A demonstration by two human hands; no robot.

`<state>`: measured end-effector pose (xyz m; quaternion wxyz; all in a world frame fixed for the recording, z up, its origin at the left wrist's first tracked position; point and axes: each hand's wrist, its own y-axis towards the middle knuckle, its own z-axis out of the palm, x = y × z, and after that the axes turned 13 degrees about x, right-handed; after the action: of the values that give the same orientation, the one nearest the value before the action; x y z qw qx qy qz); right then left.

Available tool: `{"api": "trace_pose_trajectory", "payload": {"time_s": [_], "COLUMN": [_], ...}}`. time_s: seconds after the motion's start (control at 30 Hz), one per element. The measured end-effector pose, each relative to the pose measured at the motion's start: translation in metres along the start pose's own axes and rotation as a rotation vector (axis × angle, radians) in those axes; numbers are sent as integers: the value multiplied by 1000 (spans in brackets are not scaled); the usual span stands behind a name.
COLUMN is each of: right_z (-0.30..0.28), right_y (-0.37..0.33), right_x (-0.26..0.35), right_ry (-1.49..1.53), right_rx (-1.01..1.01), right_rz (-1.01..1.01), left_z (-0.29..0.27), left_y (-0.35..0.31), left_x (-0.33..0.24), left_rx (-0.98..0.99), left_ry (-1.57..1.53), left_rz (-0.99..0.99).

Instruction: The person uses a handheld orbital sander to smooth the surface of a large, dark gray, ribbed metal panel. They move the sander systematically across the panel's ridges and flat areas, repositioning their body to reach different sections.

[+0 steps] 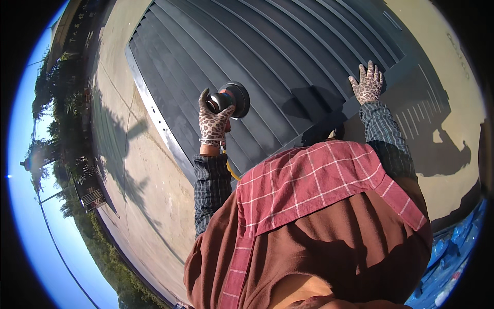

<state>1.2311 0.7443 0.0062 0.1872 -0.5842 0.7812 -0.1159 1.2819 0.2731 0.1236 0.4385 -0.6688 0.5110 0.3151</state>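
My left hand (211, 125), in a leopard-spotted glove, grips a round orbital sander (240, 99) with a dark disc pad. The sander is tilted, its pad turned to the right; I cannot tell whether it touches the panel. A yellow hose (232, 170) trails down from beside my left wrist. Below and around both hands lies a large dark grey slatted metal panel (247, 46). My right hand (367, 88), gloved alike, lies flat with spread fingers near the panel's right-hand border and holds nothing.
Pale concrete ground (149, 206) stretches along the left, with tree shadows across it. Trees (67, 98) stand farther left. Blue plastic sheeting (453, 252) lies at the lower right. My shadow falls on the panel and the ground at right.
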Motion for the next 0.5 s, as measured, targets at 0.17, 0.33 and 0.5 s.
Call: {"api": "trace_pose_trajectory", "payload": {"time_s": [0.17, 0.33, 0.5], "right_z": [-6, -5, -4], "right_y": [-6, -10, -16], "right_x": [8, 10, 13], "right_ry": [-36, -14, 21], "right_rx": [-5, -35, -79], "right_rz": [3, -6, -23], "left_z": [26, 45, 44], "left_y": [-1, 15, 49], "left_x": [-42, -40, -59], "left_rx": [191, 365, 407], "left_ry": [374, 597, 856], "left_rz": [-76, -39, -14]}}
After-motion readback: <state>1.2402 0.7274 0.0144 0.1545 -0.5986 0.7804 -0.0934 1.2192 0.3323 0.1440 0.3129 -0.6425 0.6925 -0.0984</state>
